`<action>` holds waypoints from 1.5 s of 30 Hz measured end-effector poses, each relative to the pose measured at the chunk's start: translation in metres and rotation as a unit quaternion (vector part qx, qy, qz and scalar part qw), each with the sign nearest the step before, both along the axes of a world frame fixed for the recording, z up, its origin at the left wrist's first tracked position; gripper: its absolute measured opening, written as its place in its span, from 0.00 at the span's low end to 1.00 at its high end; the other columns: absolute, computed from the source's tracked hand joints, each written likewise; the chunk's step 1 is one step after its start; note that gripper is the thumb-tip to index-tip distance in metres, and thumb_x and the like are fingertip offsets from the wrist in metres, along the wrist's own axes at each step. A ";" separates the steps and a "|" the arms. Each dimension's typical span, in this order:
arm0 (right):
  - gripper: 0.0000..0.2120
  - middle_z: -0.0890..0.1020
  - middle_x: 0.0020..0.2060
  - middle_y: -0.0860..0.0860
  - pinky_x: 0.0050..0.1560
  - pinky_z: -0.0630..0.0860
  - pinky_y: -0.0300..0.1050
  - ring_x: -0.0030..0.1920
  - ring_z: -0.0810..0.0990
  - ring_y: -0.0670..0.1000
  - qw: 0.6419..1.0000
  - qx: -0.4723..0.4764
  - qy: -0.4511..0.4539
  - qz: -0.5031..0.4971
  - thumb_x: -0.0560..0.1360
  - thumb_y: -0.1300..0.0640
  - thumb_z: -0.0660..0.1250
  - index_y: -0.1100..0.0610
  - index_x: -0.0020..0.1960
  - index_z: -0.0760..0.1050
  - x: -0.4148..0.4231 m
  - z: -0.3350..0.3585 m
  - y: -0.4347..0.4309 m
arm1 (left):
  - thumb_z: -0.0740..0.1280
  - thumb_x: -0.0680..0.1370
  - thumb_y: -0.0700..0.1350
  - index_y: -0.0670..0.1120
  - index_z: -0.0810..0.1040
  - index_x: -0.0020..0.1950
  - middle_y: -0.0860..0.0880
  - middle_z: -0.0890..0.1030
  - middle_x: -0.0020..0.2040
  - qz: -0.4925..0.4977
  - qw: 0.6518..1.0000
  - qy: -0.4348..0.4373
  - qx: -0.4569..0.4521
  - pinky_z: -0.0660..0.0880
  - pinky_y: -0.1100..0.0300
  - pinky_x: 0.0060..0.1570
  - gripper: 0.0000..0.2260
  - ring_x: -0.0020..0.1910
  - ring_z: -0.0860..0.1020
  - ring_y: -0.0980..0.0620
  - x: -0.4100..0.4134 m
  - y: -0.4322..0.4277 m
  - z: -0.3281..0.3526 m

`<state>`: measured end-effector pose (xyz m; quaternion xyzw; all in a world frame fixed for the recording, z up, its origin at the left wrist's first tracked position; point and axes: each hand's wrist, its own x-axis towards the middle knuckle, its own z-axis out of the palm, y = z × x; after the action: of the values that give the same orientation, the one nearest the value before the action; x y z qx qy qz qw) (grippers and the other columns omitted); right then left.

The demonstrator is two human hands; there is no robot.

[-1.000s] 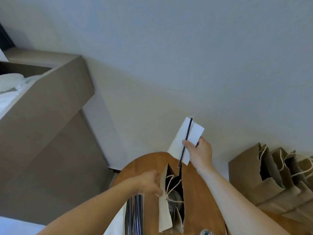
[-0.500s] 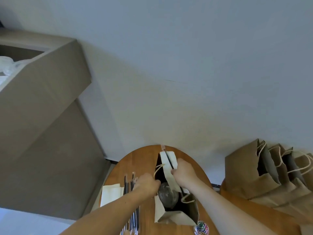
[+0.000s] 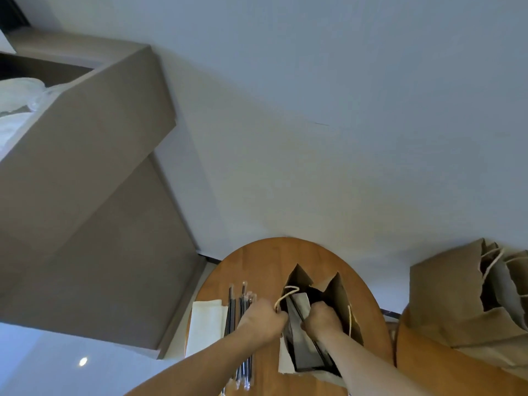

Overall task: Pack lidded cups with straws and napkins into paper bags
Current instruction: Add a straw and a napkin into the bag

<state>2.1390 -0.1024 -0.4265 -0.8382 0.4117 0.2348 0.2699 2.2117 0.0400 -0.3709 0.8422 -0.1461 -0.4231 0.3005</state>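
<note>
An open brown paper bag (image 3: 340, 295) stands on the round wooden table (image 3: 268, 258). My left hand (image 3: 264, 320) grips the bag's left rim beside its rope handle. My right hand (image 3: 321, 318) is inside the bag's mouth, closed on a white napkin (image 3: 298, 307) with a black straw lying along it. The cup is hidden inside the bag. Several wrapped black straws (image 3: 238, 304) lie on the table to the left of my left hand, and a stack of white napkins (image 3: 207, 321) lies left of them.
More brown paper bags (image 3: 457, 298) with rope handles stand at the right on a second wooden table (image 3: 423, 364). A large brown cabinet (image 3: 91, 195) fills the left. A white wall rises behind the tables.
My right hand brought the napkin and straw down from above the bag into its mouth. My left hand has kept hold of the bag's left rim.
</note>
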 end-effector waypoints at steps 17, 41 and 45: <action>0.09 0.79 0.50 0.52 0.45 0.77 0.44 0.50 0.80 0.54 0.993 -0.009 -0.057 0.105 0.78 0.60 0.63 0.56 0.58 0.76 0.013 0.062 0.004 | 0.65 0.78 0.48 0.43 0.78 0.48 0.46 0.77 0.38 -0.005 0.999 0.009 -0.039 0.75 0.57 0.40 0.08 0.36 0.76 0.50 -0.002 -0.004 -0.003; 0.17 0.84 0.40 0.56 0.47 0.72 0.50 0.45 0.79 0.58 0.908 0.296 -0.247 -0.162 0.81 0.51 0.56 0.55 0.39 0.77 -0.048 0.061 -0.007 | 0.69 0.67 0.52 0.60 0.73 0.41 0.56 0.79 0.35 -0.082 0.994 -0.059 -0.044 0.72 0.65 0.30 0.07 0.33 0.77 0.61 -0.054 -0.038 -0.013; 0.11 0.80 0.40 0.59 0.42 0.68 0.49 0.41 0.76 0.60 0.936 0.244 -0.250 -0.043 0.78 0.54 0.58 0.55 0.41 0.77 -0.055 0.053 -0.022 | 0.63 0.75 0.52 0.55 0.72 0.33 0.55 0.76 0.30 -0.064 0.987 -0.137 0.043 0.68 0.63 0.25 0.10 0.28 0.74 0.57 -0.059 -0.047 -0.017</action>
<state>2.0840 -0.1241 -0.3735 -0.7599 0.2964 0.0990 0.5700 2.1525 -0.0069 -0.3875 0.8934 -0.2215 -0.3276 0.2134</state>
